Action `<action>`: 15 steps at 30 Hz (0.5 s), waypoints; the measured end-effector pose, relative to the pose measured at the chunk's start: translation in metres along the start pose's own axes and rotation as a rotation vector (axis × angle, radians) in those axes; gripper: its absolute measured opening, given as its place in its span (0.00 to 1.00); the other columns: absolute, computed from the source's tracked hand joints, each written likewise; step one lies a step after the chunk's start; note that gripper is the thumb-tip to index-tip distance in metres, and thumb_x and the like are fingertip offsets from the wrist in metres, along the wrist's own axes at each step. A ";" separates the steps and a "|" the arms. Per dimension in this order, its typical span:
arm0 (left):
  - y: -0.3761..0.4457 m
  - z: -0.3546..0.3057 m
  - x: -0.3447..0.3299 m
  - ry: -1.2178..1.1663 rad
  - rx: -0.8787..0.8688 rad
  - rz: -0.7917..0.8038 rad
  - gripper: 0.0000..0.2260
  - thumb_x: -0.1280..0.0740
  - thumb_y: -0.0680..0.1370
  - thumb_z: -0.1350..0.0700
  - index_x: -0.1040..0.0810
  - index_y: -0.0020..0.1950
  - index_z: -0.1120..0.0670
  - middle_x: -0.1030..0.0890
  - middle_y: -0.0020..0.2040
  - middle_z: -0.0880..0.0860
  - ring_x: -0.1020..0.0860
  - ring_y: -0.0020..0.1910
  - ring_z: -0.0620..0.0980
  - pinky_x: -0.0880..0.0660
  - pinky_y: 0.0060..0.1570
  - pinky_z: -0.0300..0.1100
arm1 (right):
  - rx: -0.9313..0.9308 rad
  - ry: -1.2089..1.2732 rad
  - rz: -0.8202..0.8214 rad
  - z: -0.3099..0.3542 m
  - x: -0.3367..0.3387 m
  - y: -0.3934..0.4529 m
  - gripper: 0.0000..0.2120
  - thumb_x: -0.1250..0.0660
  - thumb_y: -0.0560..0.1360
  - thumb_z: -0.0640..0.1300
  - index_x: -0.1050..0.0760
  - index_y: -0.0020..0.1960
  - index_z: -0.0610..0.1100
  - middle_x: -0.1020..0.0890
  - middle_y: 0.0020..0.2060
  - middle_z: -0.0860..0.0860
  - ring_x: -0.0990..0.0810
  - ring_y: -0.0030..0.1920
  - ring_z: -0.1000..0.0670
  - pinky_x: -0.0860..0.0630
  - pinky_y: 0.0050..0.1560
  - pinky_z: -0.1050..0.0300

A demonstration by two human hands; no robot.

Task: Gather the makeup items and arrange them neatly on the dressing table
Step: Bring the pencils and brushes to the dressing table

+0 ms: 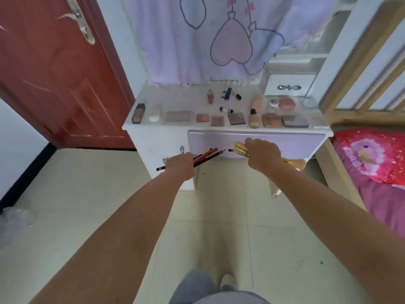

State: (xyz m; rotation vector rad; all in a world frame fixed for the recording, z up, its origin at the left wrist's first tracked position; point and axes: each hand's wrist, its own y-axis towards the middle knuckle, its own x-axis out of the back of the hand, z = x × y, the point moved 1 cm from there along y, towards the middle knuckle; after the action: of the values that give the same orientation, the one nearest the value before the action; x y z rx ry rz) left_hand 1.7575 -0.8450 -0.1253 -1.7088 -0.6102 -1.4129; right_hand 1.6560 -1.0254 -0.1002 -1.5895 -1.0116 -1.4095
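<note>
A home bedroom. A white dressing table point(153, 137) stands far against the curtain point(197, 40). Bed point(372, 163) right, red door point(54, 73) left.

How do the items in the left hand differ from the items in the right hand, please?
The left hand grips a bundle of pencils, slim, dark and red. The right hand grips a bundle of makeup brushes with golden handles, and a fluffy tan brush head sticks out past the wrist. The pencils' tips point right and the brushes' thin ends point left, so they nearly meet. Both bundles are held in front of the dressing table, not yet set down.
</note>
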 end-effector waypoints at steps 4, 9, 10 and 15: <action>0.071 0.010 0.026 -0.024 0.052 -0.017 0.12 0.41 0.75 0.61 0.32 0.58 0.59 0.26 0.44 0.55 0.27 0.40 0.53 0.37 0.29 0.40 | 0.012 0.064 0.032 -0.008 0.002 0.088 0.13 0.38 0.71 0.36 0.32 0.55 0.40 0.23 0.47 0.44 0.22 0.45 0.43 0.33 0.36 0.56; 0.166 0.032 0.048 -0.038 0.088 0.004 0.12 0.39 0.73 0.61 0.31 0.57 0.58 0.23 0.47 0.54 0.26 0.42 0.53 0.35 0.32 0.40 | 0.045 0.064 0.042 -0.005 -0.008 0.187 0.17 0.41 0.71 0.34 0.33 0.59 0.42 0.22 0.51 0.45 0.22 0.50 0.43 0.30 0.43 0.54; 0.186 0.038 0.051 -0.041 0.087 0.010 0.12 0.40 0.73 0.61 0.31 0.57 0.57 0.23 0.47 0.54 0.26 0.42 0.52 0.34 0.33 0.40 | 0.051 0.038 0.051 -0.003 -0.010 0.207 0.16 0.41 0.71 0.35 0.33 0.58 0.41 0.22 0.50 0.45 0.22 0.49 0.43 0.31 0.41 0.55; 0.273 0.066 0.055 -0.061 0.082 0.090 0.13 0.40 0.75 0.60 0.30 0.59 0.56 0.23 0.53 0.54 0.23 0.49 0.53 0.31 0.40 0.41 | 0.024 0.003 0.158 0.013 -0.017 0.296 0.14 0.40 0.72 0.36 0.34 0.57 0.41 0.24 0.46 0.46 0.22 0.47 0.45 0.34 0.38 0.56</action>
State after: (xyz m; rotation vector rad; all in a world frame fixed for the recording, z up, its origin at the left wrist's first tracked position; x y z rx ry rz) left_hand 2.0231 -0.9471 -0.1526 -1.6978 -0.6087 -1.2604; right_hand 1.9318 -1.1301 -0.1307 -1.6124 -0.8776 -1.2881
